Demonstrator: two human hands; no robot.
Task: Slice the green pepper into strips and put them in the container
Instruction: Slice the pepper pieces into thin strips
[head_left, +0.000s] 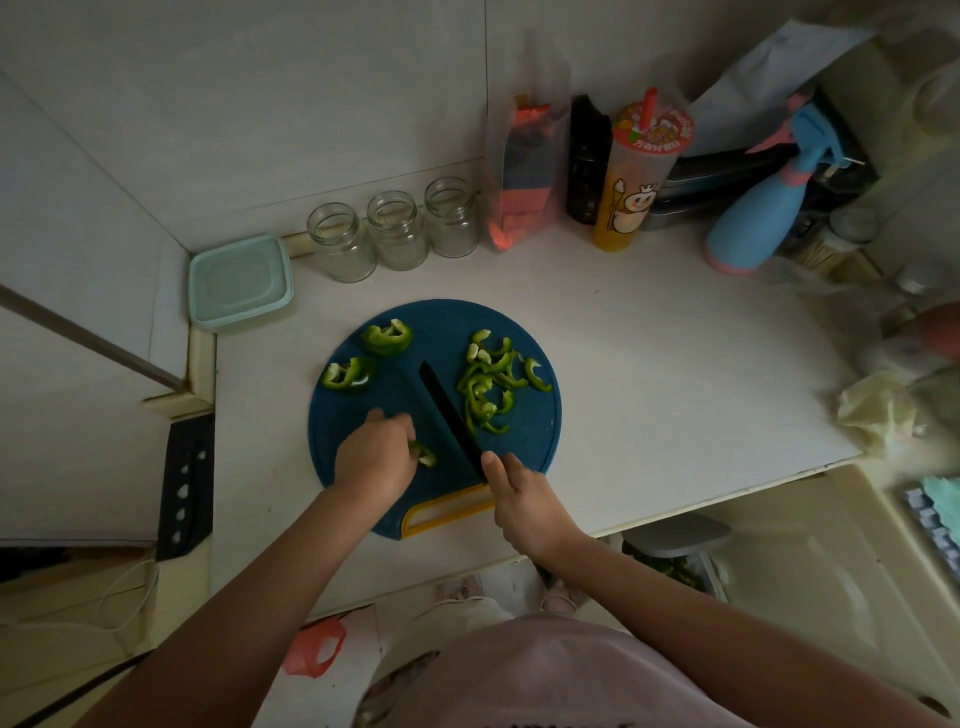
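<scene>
A round dark-blue cutting board (535, 431) with a yellow handle lies on the white counter. My left hand (375, 457) presses a green pepper piece (423, 453) onto the board. My right hand (524, 506) grips a black knife (448, 413), whose blade lies just right of that piece, pointing away from me. Several cut pepper strips (493, 382) are piled on the board's right side. Two larger pepper chunks (387, 338) (347, 374) rest at its upper left. A pale-green lidded container (239, 280) stands at the counter's back left corner.
Three glass jars (392, 231) line the back wall. A plastic bag (522, 171), a dark bottle (587, 161), a drink cup (636, 176) and a blue spray bottle (761, 208) stand to their right. A crumpled cloth (878, 410) lies near the right edge. A knife block (184, 483) sits left.
</scene>
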